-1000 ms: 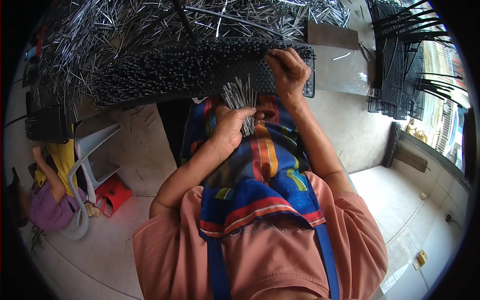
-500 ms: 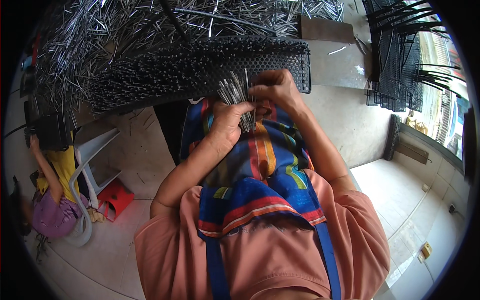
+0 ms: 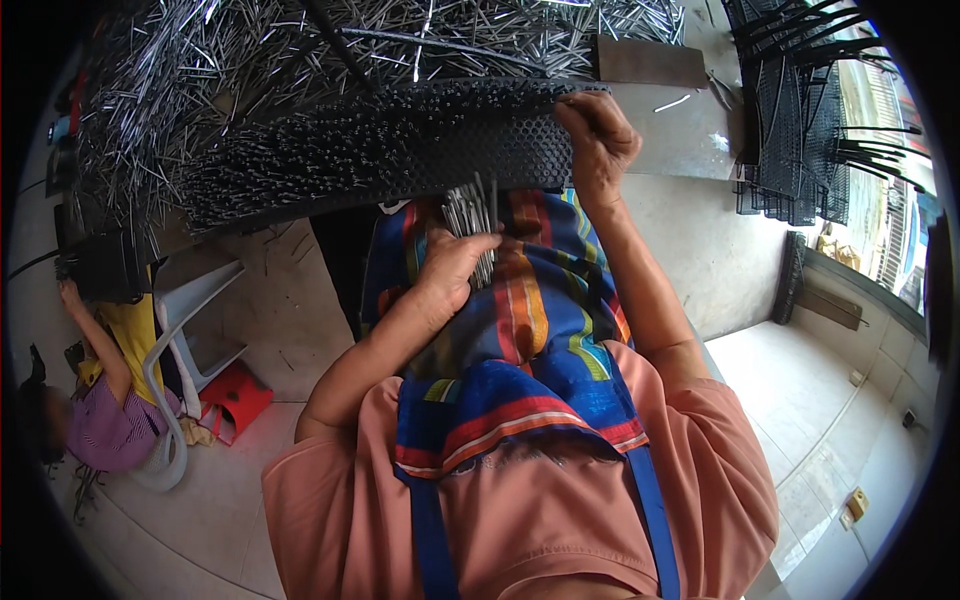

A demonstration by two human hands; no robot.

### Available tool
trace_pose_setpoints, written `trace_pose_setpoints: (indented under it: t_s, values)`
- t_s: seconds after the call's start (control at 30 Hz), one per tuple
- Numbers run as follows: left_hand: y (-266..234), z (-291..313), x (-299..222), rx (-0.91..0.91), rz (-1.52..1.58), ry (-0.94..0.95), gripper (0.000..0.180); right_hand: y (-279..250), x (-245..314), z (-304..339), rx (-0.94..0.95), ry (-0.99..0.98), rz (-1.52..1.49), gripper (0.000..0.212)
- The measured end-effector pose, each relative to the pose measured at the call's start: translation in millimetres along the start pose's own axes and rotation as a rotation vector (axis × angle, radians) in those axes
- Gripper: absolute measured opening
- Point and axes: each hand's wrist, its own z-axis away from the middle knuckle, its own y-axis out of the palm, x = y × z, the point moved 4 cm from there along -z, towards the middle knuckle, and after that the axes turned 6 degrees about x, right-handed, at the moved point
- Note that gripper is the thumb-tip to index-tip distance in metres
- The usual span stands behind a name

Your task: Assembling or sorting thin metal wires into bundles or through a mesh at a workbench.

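- The left hand (image 3: 450,270) grips a bundle of thin metal rods (image 3: 468,215), thumb pressed across the front, the other fingers mostly hidden behind; the rods fan slightly at their upper ends.
- The bundle is in front of the wearer's striped apron (image 3: 525,300), near the close edge of a long black tray (image 3: 490,160) full of small holes.
- The right hand (image 3: 603,140) is raised at the tray's right end, its fingers curled inward; whether they pinch a rod cannot be told.
- Many upright rods (image 3: 300,155) crowd the tray's left part and far edge; its bare holes show toward the right.
- Beyond the tray lies a wide heap of loose rods (image 3: 510,45), with a brown board (image 3: 650,62) and pliers (image 3: 722,92) to its right.
- At far left, another person (image 3: 105,430) in a purple top is near a grey chair (image 3: 170,370) and a red bag (image 3: 235,400).
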Motion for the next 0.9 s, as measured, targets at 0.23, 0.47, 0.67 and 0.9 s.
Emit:
trace_pose_setpoints:
  t_s: [0.23,0.47,0.67,0.9]
  values:
    - [7,12,-7,0.035,-0.089,-0.027,0.023,2,7,-4,0.075,-0.067,0.081,0.010]
    - [1,2,-7,-0.034,0.005,-0.001,0.023,5,15,-1,0.194,-0.108,0.129,0.013]
    - [4,2,-10,-0.026,0.080,0.023,0.022,8,9,7,0.213,-0.071,0.089,0.018]
    - [2,-2,-8,-0.036,0.129,0.192,0.021,10,6,16,0.239,-0.182,0.252,0.016]
